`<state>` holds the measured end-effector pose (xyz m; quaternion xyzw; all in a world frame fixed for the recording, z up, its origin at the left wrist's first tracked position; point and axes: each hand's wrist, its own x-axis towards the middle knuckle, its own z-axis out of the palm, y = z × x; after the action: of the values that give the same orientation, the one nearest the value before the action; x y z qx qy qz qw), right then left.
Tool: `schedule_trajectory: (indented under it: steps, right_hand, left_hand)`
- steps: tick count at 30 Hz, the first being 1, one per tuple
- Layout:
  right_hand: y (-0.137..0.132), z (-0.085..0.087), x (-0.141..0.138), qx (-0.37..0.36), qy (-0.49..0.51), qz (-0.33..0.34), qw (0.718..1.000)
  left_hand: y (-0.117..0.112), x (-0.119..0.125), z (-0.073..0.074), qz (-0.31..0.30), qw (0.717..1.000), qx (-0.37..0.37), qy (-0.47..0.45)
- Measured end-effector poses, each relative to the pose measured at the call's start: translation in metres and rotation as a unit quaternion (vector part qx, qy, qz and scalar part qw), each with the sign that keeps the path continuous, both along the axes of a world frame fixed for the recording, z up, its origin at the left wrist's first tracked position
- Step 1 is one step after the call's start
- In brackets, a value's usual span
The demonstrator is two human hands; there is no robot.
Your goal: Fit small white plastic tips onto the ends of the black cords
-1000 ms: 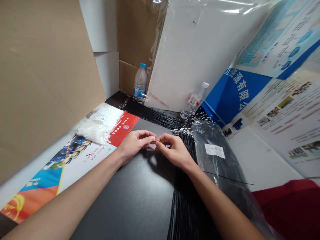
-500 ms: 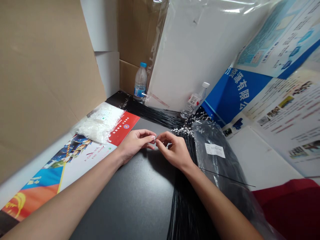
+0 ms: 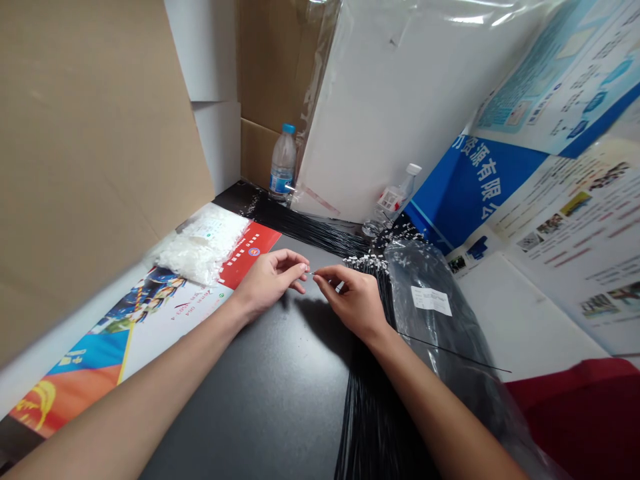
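Observation:
My left hand [image 3: 273,279] is closed in a pinch at the middle of the view; whatever sits between its thumb and forefinger is too small to name. Facing it, my right hand [image 3: 353,293] pinches the end of a thin black wire [image 3: 455,354], whose tail seems to run out past the wrist to the right. A tiny tip bridges the narrow gap between the two hands. Below and beside the right forearm lies a thick bundle of black wires [image 3: 367,413] with small white pieces [image 3: 367,262] at the far ends.
A bag of small white pieces [image 3: 200,243] rests on a printed poster [image 3: 185,313] at left. A blue-capped bottle [image 3: 283,167] and a white-capped bottle [image 3: 395,200] stand at the back, near another wire bundle [image 3: 310,228]. A clear plastic bag [image 3: 425,273] lies right. Cardboard [image 3: 100,120] rises at left.
My hands have drawn slightly apart, opening a small gap with a thin tip visible in it. The right fingers are straighter than before. Other things stay put.

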<state>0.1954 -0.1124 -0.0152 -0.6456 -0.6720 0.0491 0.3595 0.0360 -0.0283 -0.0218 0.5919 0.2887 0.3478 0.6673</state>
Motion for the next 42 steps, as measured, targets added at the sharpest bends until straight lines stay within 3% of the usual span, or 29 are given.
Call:
schedule_trajectory:
  steps: [5, 14, 17, 23, 25, 28, 30, 32, 35, 37, 40, 42]
  right_hand:
    - [0.002, 0.0, 0.0, -0.042, 0.107, -0.002, 0.993]
    - [0.002, 0.001, -0.003, -0.067, 0.166, 0.004, 0.984]
    - [0.003, 0.005, -0.001, -0.117, 0.246, 0.026, 0.962]
    - [0.005, 0.01, 0.006, -0.252, 0.386, 0.08, 0.884]
    - [0.005, 0.009, 0.006, -0.263, 0.389, 0.076, 0.88]
    - [0.005, 0.009, 0.004, -0.204, 0.296, 0.04, 0.932]
    - [0.004, 0.01, 0.003, -0.143, 0.168, 0.022, 0.975]
    - [0.002, 0.016, 0.004, -0.102, 0.047, 0.022, 0.993]
    - [-0.002, 0.034, 0.013, -0.088, -0.063, 0.02, 0.994]
    - [-0.006, 0.048, 0.022, -0.098, -0.125, -0.016, 0.987]
    - [-0.01, 0.062, 0.032, -0.124, -0.259, -0.155, 0.945]
    - [-0.01, 0.059, 0.031, -0.093, -0.337, -0.216, 0.912]
  left_hand:
    - [-0.003, -0.001, -0.002, -0.001, 0.994, 0.093, 0.063]
    - [-0.006, -0.001, 0.0, 0.002, 0.988, 0.124, 0.088]
    - [-0.005, -0.001, 0.0, 0.003, 0.989, 0.127, 0.081]
    - [-0.005, -0.001, 0.0, -0.014, 0.989, 0.127, 0.078]
    - [-0.005, -0.001, 0.0, -0.007, 0.989, 0.118, 0.086]
    - [-0.003, -0.001, 0.0, 0.02, 0.993, 0.079, 0.083]
    - [-0.002, 0.0, 0.001, 0.036, 0.996, 0.038, 0.068]
    - [0.0, 0.001, 0.002, 0.054, 0.997, -0.005, 0.048]
    - [0.002, 0.002, 0.003, 0.085, 0.994, -0.062, 0.009]
    - [0.003, 0.002, 0.003, 0.09, 0.991, -0.095, -0.013]
    - [0.001, 0.003, 0.002, 0.082, 0.987, -0.139, -0.024]
    - [-0.002, 0.005, 0.001, 0.079, 0.984, -0.161, -0.018]
